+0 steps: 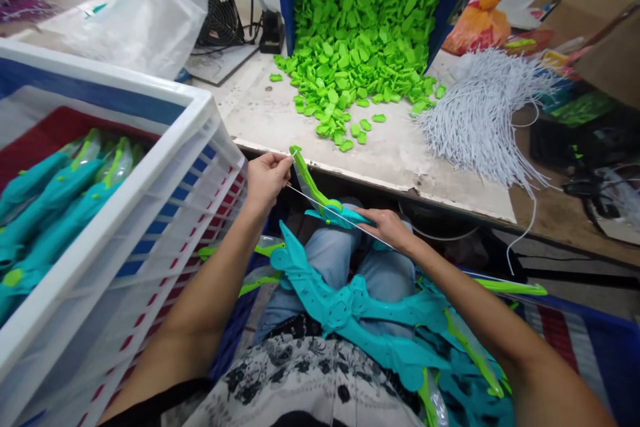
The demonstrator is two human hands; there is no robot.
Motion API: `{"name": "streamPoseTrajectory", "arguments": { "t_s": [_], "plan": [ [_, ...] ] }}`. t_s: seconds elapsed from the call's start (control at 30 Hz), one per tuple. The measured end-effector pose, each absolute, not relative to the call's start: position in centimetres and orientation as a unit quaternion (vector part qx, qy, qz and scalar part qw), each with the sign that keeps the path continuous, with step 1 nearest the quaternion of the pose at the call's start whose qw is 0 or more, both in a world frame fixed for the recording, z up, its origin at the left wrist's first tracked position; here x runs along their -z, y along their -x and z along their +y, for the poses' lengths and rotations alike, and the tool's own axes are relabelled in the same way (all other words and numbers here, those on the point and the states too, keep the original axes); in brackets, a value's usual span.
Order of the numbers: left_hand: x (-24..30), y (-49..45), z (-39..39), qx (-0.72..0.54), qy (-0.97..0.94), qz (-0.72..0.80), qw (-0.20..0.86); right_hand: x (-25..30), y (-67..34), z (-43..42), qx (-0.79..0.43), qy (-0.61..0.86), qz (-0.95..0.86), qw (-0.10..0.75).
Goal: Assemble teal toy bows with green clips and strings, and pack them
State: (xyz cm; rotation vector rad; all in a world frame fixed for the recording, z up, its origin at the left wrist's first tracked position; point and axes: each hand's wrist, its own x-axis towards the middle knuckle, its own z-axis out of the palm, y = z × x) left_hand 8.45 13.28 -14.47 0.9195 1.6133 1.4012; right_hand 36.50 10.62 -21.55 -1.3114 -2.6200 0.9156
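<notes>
My left hand (269, 177) is closed in a pinch on a thin white cord (320, 203), right by the tip of a bright green arm (311, 185). That arm belongs to a teal and green plastic toy bow (345, 215). Around the bow's teal body the fingers of my right hand (387, 227) are wrapped. From the left hand the cord runs taut down toward the right hand and forearm. Across my lap lie more teal toy bow pieces (340, 307) with green arms, partly hidden by my right forearm.
Green plastic pieces (360, 47) spill from a blue bin (286, 0) onto the worktable (260, 107). A bundle of white cords (490, 117) lies right of them. At left stands a white crate (200, 120) holding teal toys (65, 200). Behind it is a black fan (220, 17).
</notes>
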Motion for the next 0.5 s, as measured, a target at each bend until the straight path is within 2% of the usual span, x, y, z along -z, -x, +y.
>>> {"name": "streamPoseTrajectory", "arguments": {
  "t_s": [0.5],
  "plan": [
    [14.41,-8.2,13.97,-0.522,-0.397,0.637,0.404,21.88,-36.67,10.53,-0.298,0.411,-0.86,0.05]
  ]
}}
